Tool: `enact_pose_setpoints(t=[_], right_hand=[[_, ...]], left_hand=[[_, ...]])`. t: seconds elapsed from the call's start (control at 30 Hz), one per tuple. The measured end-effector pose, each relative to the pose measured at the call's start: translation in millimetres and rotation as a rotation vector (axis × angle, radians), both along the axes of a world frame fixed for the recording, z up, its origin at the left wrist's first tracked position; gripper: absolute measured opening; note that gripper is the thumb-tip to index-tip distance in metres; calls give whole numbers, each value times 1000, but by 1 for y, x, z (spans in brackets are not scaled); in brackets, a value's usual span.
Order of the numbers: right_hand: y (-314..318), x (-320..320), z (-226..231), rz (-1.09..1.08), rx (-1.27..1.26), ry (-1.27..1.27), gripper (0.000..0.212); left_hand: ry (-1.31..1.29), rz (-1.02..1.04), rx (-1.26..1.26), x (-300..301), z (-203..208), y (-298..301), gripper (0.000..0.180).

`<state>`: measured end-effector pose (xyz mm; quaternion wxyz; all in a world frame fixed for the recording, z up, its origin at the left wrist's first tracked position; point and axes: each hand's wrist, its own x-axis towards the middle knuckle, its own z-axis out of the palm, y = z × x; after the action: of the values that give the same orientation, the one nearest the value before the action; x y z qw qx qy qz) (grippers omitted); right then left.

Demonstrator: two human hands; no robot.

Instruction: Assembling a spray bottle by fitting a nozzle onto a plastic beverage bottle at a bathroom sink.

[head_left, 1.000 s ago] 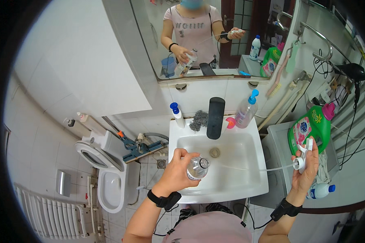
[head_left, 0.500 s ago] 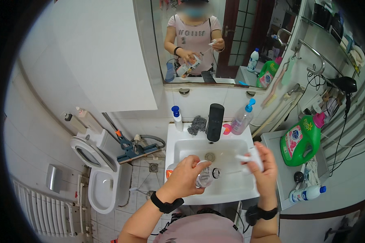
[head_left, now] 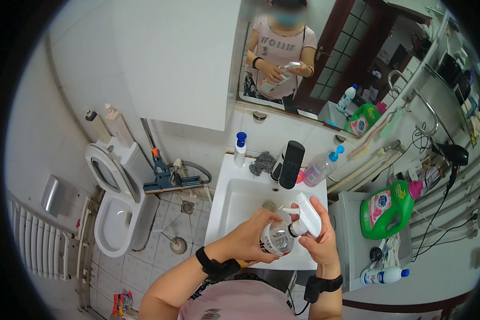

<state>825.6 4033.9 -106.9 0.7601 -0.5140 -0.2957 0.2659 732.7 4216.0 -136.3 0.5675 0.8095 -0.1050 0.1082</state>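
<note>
Tilted over the near part of the white sink (head_left: 231, 194) is a clear spray bottle (head_left: 280, 239) with a printed label. My left hand (head_left: 249, 234) wraps round its body from the left. At the bottle's mouth sits a white trigger spray head (head_left: 310, 217), held between the thumb and fingers of my right hand (head_left: 324, 238). The head touches the neck; whether it is screwed on I cannot tell. Beyond the hands, a black faucet (head_left: 292, 165) stands at the back of the sink, over the drain.
On the sink's back rim are a blue-capped white bottle (head_left: 240, 149), a grey scrubber (head_left: 262, 164) and a clear pump bottle (head_left: 320, 167). To the right, a grey cabinet (head_left: 348, 213) bears a green detergent jug (head_left: 388, 210) and a white bottle (head_left: 384, 275). A toilet (head_left: 112, 221) stands left.
The spray head, held apart from the bottle before, now meets its neck. My hands have come together, and the whole view has tilted.
</note>
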Motion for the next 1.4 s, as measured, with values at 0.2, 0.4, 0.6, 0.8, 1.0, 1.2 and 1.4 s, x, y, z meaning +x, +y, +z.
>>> enact_pose_setpoints(t=[0.2,0.4,0.6,0.8,1.0,1.2,1.4], right_hand=[[-3,-4,-12,44,-26,45,78],[-10,0,-8,109,-139,42,78],[-1,10,-10,71,-214,-6,80],[12,-1,-25,-209,-153,76,83],[11,-10,-28,-313,-152,17,78],[8,-6,-30,-291,-168,-57,76],[12,-10,-24,-262,-223,-130,78]], left_hand=[[144,-133,-249,-4,-19,-6,73],[327,-296,-313,-3,-12,2,78],[361,-239,-439,1,-25,-5,77],[136,39,-231,0,-34,-21,75],[86,206,-46,-2,-33,-30,76],[89,263,1,-4,-25,-30,74],[50,301,75,-1,-24,-29,75]])
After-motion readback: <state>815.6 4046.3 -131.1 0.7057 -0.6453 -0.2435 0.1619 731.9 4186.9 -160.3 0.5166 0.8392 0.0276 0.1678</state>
